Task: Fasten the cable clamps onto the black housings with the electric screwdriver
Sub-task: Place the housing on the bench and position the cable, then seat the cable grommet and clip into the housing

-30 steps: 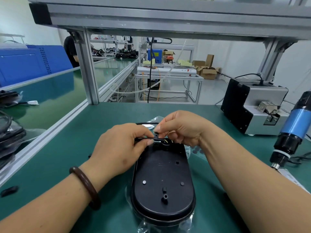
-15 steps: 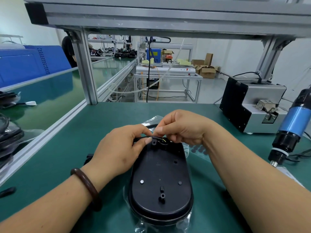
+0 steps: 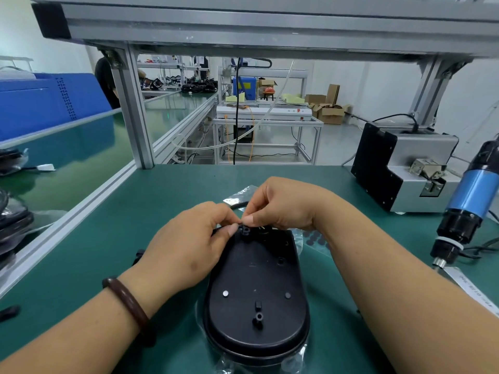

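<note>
Housing (image 3: 256,287) lies on green bench mat (image 3: 108,238), factory behind.

Blk oval housing (image 3: 256,279) flat, centre-front

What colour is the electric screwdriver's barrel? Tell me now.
The electric screwdriver has a blue barrel, black below; head view, right edge.

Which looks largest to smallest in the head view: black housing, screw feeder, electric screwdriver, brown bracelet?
1. black housing, nearest the camera
2. screw feeder
3. electric screwdriver, partly out of frame
4. brown bracelet
</note>
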Available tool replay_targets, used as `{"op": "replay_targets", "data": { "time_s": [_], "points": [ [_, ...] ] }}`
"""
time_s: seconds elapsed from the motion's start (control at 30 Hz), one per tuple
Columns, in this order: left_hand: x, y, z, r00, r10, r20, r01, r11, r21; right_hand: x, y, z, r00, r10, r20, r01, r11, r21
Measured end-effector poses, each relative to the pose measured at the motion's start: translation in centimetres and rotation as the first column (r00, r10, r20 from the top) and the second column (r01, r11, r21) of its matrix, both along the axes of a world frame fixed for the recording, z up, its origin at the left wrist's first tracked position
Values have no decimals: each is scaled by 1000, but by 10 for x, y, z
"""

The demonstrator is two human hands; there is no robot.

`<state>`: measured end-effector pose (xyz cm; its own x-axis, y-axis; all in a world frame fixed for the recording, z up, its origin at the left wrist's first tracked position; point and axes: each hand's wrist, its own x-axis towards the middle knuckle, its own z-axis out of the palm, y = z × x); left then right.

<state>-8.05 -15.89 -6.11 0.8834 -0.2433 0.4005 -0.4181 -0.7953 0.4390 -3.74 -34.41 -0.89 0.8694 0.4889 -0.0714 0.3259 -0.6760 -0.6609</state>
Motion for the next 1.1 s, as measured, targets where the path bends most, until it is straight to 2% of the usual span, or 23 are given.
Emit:
{"op": "replay_targets", "data": {
  "time_s": [0.2, 0.27, 0.33, 0.43, 0.6, 0.63, 0.77, 0.87, 1.1],
  "points": [
    [-3, -1, -3, 998, -50, -25, 50, 998, -24, -1, 6, 2, 991, 34, 131, -9, 982, -189],
    [-2, -3, -2, 999, -36, -28, 36, 999, -4, -1, 6, 2, 989, 46, 140, -17, 979, -204],
    [-1, -5, 0, 1000, -18, -24, 18, 1000, 13, -1, 5, 0, 992, 43, 118, -24, 987, -160],
    [3, -6, 2, 1000, 0, -1, 0, 1000, 27, -3, -5, 2, 999, 15, 34, -15, 1000, -7],
    [3, -2, 2, 1000, 9, -4, -9, 1000, -16, -1, -53, 36, 974, -212, 77, 193, 961, 198],
    [2, -2, 2, 1000, 11, 2, -11, 1000, -16, -1, -62, 41, 969, -238, 72, 220, 955, 198],
    [1, -3, 0, 1000, 16, 11, -16, 1000, -17, 0, -83, 42, 949, -314, -3, 313, 948, -61],
    [0, -3, -1, 1000, 20, 8, -19, 999, -27, -5, -90, 34, 943, -326, -75, 301, 925, -231],
    [-1, -2, -2, 1000, 22, 21, -22, 1000, -18, -38, -109, 6, 948, -307, -84, 246, 875, -418]
  ]
}}
